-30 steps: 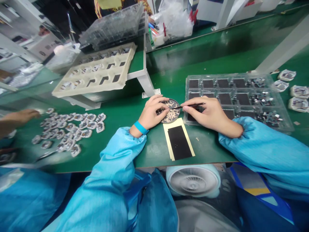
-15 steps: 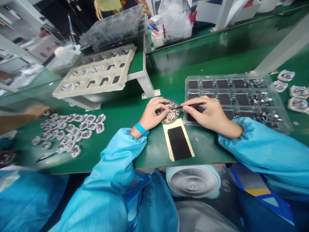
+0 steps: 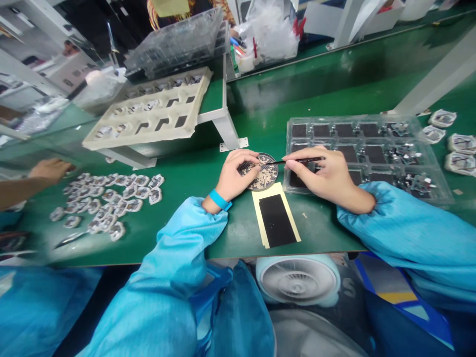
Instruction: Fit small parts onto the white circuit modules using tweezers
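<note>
My left hand [image 3: 235,174] curls round the left rim of a small round dish [image 3: 266,173] full of tiny dark and pale parts, steadying it on the green bench. My right hand [image 3: 324,174] pinches thin black tweezers [image 3: 297,160], whose tip reaches over the dish. A black rectangular pad on a yellowish backing sheet [image 3: 275,219] lies just in front of the dish. Directly behind my right hand sits a clear compartment tray [image 3: 366,148] with black pads and small metal parts.
A cream moulded tray [image 3: 148,113] rests on a raised white stand at the back left. Many small white-rimmed parts [image 3: 107,203] are scattered at the left, where another person's hand [image 3: 50,168] reaches. More such parts [image 3: 455,144] lie far right. A fan [image 3: 297,278] sits below the bench edge.
My hands have hardly moved; the tweezers' tip stays over the dish. The other person's hand at the left has shifted a little over the scattered parts.
</note>
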`<state>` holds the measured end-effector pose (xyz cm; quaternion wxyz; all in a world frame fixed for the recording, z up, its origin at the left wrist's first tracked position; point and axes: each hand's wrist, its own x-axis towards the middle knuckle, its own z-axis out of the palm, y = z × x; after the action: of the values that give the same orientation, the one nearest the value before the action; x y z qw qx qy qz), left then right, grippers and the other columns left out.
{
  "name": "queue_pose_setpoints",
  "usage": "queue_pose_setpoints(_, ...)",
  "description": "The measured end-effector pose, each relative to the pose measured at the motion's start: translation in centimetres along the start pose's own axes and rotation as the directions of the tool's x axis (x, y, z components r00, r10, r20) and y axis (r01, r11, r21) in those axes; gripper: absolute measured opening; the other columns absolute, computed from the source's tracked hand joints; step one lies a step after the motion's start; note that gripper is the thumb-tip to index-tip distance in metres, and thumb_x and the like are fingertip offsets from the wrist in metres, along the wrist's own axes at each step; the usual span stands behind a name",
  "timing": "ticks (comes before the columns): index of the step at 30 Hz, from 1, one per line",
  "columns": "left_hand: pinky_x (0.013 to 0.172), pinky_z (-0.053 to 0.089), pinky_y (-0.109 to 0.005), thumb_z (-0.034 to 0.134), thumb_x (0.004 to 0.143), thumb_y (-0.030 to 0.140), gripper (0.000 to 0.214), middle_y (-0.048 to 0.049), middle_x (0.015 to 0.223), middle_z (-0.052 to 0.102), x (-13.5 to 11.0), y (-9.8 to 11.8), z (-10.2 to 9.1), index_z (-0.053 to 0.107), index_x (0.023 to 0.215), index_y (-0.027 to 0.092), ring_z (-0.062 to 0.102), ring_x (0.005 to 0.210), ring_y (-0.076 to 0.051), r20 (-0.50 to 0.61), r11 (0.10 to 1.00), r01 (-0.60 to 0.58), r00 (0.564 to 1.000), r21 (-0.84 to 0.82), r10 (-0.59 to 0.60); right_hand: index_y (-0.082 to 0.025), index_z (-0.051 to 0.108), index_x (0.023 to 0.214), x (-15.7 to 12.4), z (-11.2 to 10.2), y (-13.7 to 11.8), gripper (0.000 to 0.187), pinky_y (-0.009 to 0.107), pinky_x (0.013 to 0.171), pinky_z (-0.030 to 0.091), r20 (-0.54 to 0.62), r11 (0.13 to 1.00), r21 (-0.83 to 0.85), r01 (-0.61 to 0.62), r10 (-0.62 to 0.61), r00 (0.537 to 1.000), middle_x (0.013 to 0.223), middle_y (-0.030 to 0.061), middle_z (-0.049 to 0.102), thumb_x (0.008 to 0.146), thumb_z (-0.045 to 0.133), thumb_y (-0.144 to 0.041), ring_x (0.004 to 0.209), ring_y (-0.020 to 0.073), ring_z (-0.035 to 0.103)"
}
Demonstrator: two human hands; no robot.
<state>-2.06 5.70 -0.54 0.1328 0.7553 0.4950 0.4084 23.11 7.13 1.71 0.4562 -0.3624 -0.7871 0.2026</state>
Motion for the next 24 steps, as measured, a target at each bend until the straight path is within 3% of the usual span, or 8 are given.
queue_pose_setpoints(6, 0.11, 0.047, -0.051, 0.069, 0.093, 0.029, 0.008, -0.0036, 0.116, 0.075, -0.03, 0.14, 0.15, 0.07, 0.088, 0.023, 0.064, 0.119, -0.024, 0.035, 0.998, -0.014, 0.999, 0.064, 0.012, -0.032, 0.08, 0.1, -0.15, 0.08, 0.16, 0.013, 0.045, 0.092, 0.058, -0.001, 1.0, -0.006, -0.01, 0.01, 1.0, 0.1, -0.0001, 0.081, 0.094, 0.068, -0.035, 0.092, 0.0248, 0.076)
queue_pose_setpoints(15, 0.108, 0.048, -0.049, 0.07, 0.092, 0.028, 0.01, -0.0034, 0.112, 0.076, -0.04, 0.26, 0.21, 0.07, 0.083, 0.023, 0.066, 0.114, -0.023, 0.013, 0.999, -0.03, 0.999, -0.017, 0.03, -0.033, 0.08, 0.098, -0.19, 0.0, 0.03, 0.012, 0.045, 0.089, 0.059, -0.021, 1.0, 0.006, 0.007, -0.007, 1.0, 0.098, -0.0005, 0.081, 0.093, 0.069, -0.036, 0.089, 0.0243, 0.076)
queue_pose_setpoints(24, 0.109, 0.048, -0.048, 0.071, 0.092, 0.028, 0.009, -0.004, 0.112, 0.075, -0.12, 0.14, 0.23, 0.07, 0.084, 0.023, 0.065, 0.115, -0.023, 0.02, 1.0, -0.018, 1.0, -0.025, 0.019, -0.031, 0.08, 0.098, -0.27, -0.03, -0.04, 0.012, 0.042, 0.083, 0.061, -0.008, 0.998, 0.012, -0.062, 0.062, 0.998, 0.097, 0.0009, 0.081, 0.093, 0.07, -0.037, 0.081, 0.0229, 0.077)
